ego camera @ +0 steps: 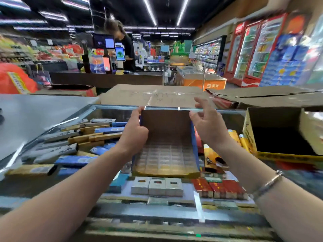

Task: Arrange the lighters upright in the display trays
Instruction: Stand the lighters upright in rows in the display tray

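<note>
**Both hands at the empty lighter tray on the glass counter**

We see a blue-sided cardboard display tray (166,154) standing on the glass counter top (52,110), its tall brown back panel upright and its floor filled with a clear plastic grid of small cells. No lighters show in the cells (the frame is blurred by motion, so fine detail is lost).

Our left hand (135,130) grips the tray's left wall near the top corner, the fingers curled over the edge and the thumb on the outer side. Our right hand (208,121) is at the tray's right wall, fingers spread and loosely bent; whether it touches the wall we cannot tell. A silver bracelet (269,183) sits on the right wrist.

Under the glass lie long cigarette cartons in blue, grey and tan (78,137) to the left of the tray, and white packs (157,186) and red packs (220,189) nearer to us. An open yellow cardboard box (251,137) stands to the right of the tray, and flattened brown cardboard (152,96) lies beyond the counter's far edge.

Farther off, a person in dark clothes (127,49) stands at a checkout counter, and red drink coolers (251,49) line the right wall.
</note>
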Demonstrator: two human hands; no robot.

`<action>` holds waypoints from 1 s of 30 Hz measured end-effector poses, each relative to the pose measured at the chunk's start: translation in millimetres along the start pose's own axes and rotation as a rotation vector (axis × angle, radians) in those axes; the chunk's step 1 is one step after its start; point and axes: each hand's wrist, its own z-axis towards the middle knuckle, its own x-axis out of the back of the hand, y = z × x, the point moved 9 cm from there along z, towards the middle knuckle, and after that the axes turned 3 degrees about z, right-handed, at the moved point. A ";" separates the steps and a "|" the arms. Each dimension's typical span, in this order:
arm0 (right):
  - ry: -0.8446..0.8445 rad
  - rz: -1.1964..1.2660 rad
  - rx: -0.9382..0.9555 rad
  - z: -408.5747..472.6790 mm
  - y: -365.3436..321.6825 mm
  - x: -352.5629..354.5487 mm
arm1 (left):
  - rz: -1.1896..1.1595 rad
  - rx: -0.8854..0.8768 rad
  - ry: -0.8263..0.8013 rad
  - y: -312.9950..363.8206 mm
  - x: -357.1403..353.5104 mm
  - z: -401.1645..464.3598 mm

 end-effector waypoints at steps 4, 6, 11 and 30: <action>0.054 -0.232 -0.165 26.1 20.5 29.5 | 0.028 0.096 0.069 7.6 7.0 10.4; -0.057 -0.337 -0.265 27.6 36.3 22.7 | 0.070 0.168 0.110 7.9 9.4 17.8; -0.304 -0.653 -0.433 14.9 78.1 -7.3 | 0.019 0.188 0.087 -0.4 1.9 27.9; -0.300 -0.646 -0.470 12.6 96.1 -4.3 | 0.022 0.003 -0.013 3.7 -3.3 38.0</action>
